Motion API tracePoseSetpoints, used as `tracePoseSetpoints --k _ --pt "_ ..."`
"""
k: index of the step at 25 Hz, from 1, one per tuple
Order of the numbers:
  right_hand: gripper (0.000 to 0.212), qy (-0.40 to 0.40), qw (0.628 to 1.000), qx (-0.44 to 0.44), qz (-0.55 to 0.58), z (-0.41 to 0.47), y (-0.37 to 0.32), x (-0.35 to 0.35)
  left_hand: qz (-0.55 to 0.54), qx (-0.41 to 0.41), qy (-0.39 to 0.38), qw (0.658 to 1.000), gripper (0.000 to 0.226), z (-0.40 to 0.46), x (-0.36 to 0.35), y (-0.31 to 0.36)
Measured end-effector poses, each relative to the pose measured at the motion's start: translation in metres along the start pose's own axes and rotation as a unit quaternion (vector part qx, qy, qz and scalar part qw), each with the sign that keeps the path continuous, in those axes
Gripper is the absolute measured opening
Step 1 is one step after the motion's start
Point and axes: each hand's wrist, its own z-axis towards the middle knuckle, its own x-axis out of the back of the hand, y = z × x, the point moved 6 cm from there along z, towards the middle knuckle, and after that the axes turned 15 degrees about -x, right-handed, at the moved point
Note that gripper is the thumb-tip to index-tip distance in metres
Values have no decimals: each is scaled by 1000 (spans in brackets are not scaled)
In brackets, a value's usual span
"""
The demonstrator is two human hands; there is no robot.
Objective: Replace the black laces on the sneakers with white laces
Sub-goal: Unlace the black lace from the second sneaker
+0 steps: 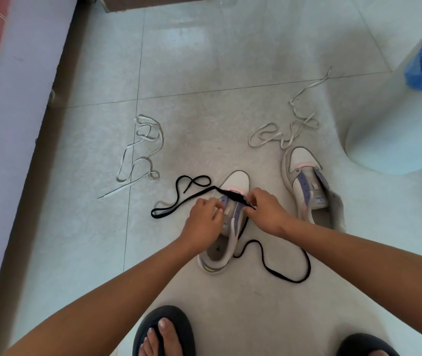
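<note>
1. Two feet in dark slippers (165, 330) are showing at the bottom edge, nearest the camera, on the tiled floor (204, 98).
2. Beyond the slippers, the near sneaker (224, 227) is sitting upright, toe pointing away from them; both hands are working over its eyelet rows.
3. Left hand (204, 222) is resting on the near sneaker's left side, fingers curled loosely against the tongue; whether it is gripping anything cannot be told.
4. Right hand (266, 211) is pinching the black lace (233, 195) at the near sneaker's right eyelets, thumb and fingertips closed on it.
5. Black lace is crossing the lowest eyelets only; one end is looping out left of the near sneaker, the other trailing right and back past its heel.
6. Second sneaker (305, 183) is standing right of the near sneaker, unlaced, same white-lilac-pink colouring.
7. One white lace (140, 155) is lying tangled well left of the near sneaker; another white lace (289, 132) is lying just beyond the second sneaker's toe.
</note>
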Motion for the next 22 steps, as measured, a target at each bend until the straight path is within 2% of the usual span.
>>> tracePoseSetpoints --k 1,3,6,9,11,12,13,15,16,17,19,20,22 --pt "13 -4 1000 -15 13 -1 3 1 -30 1 12 999 24 5 5 -2" --pt "24 -28 999 -31 32 0 6 -3 -8 -21 4 1000 33 19 12 -3" --pt "8 -20 999 -23 34 2 1 -4 112 -95 -47 988 33 42 7 7" --pt "5 2 1000 -5 4 -1 -1 2 269 -149 -58 950 27 57 8 15" --pt "7 -14 995 -20 102 -6 0 12 295 -133 -46 945 24 60 18 20" --pt "10 -59 979 -44 192 -9 0 14 249 -104 -39 962 22 57 25 24" --pt "14 -136 944 -77 290 -14 -2 11 170 -69 -43 982 21 52 30 29" --pt "28 -321 834 -135 427 -33 -11 -2 50 -51 -79 994 21 34 30 50" --pt "36 -380 793 -152 451 -42 -15 -8 55 -83 -107 989 21 20 28 66" --pt "38 -407 773 -162 459 -50 -16 -12 75 -124 -142 979 21 5 24 80" --pt "26 -392 778 -178 458 -58 -13 -17 81 -166 -200 962 24 -25 18 93" --pt "20 -365 784 -185 467 -60 -10 -16 57 -147 -202 967 31 -33 20 92" --pt "20 -333 768 -190 513 -64 -10 -10 -40 -30 -145 988 47 -38 29 77"
